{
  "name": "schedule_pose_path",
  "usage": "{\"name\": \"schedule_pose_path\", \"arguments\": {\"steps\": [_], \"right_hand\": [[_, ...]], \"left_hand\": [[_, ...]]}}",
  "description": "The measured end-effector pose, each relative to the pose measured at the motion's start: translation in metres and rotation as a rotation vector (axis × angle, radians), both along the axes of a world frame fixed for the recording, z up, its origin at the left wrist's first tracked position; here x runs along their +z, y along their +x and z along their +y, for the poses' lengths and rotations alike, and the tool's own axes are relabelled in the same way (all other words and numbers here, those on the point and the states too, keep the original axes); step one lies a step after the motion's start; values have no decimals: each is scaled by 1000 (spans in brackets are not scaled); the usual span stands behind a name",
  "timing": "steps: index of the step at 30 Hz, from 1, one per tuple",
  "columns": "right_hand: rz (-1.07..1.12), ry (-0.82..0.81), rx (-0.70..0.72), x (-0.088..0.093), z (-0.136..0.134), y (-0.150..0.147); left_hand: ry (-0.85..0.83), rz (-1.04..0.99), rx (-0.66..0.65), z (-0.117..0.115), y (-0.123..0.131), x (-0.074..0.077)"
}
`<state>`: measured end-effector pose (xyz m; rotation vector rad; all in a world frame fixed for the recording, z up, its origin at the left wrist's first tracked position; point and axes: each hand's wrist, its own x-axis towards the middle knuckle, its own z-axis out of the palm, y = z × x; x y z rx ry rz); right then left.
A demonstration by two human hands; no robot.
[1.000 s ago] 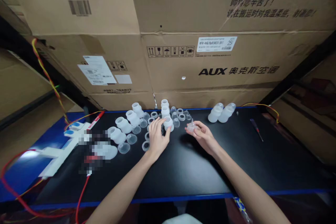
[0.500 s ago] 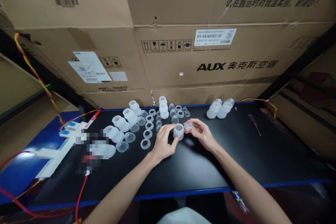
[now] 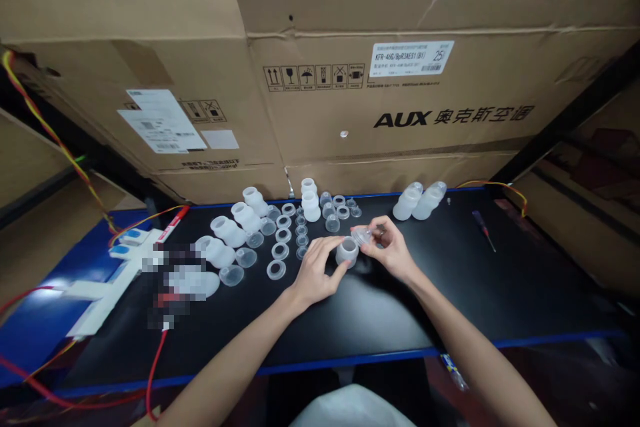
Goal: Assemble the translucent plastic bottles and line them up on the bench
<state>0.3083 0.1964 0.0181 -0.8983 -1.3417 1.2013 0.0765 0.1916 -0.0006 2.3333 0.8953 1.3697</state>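
Observation:
My left hand [image 3: 319,265] is closed round a small milky-white baby bottle [image 3: 347,253], its open mouth facing up. In my right hand [image 3: 391,245] I pinch a clear bottle nipple [image 3: 362,236], which looks set in a collar. Its wide base is at the bottle's rim; whether they touch I cannot tell. Behind my hands lie domed clear caps [image 3: 332,222] and ring collars [image 3: 343,212]. Left of my left hand run a column of small clear nipples [image 3: 301,240] and a column of rings [image 3: 280,251].
Several open bottles [image 3: 229,232] and domed caps [image 3: 246,257] line the left. Two capped bottles [image 3: 407,203] stand back right, near a screwdriver [image 3: 483,230]. A power strip [image 3: 123,280] with cables lies left. A large carton [image 3: 320,100] closes off the back.
The bottle in my left hand has shifted slightly right. My right hand has turned the nipple, base toward the bottle, and brought it closer to the bottle's mouth. The view has tilted down slightly.

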Motion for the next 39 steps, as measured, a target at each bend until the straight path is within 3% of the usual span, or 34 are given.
{"name": "schedule_pose_path", "arguments": {"steps": [12, 16, 20, 28, 31, 35, 39], "right_hand": [[-274, 229, 51, 7, -10, -10], [-353, 289, 37, 14, -11, -12], [-381, 308, 54, 19, -11, -11], [-376, 271, 379, 30, -8, 9], [-374, 250, 420, 32, -8, 13], [-297, 176, 311, 21, -5, 13], [-217, 49, 167, 5, 0, 12]], "left_hand": [[-195, -90, 7, -4, 6, -12], [-175, -25, 69, -4, 10, -14], [-154, 23, 39, -5, 10, -9], [-119, 134, -93, -10, 6, 3], [-140, 141, -122, -10, 6, 1], [-161, 123, -64, -8, 6, -8], [-238, -24, 0, -6, 1, -10]]}}
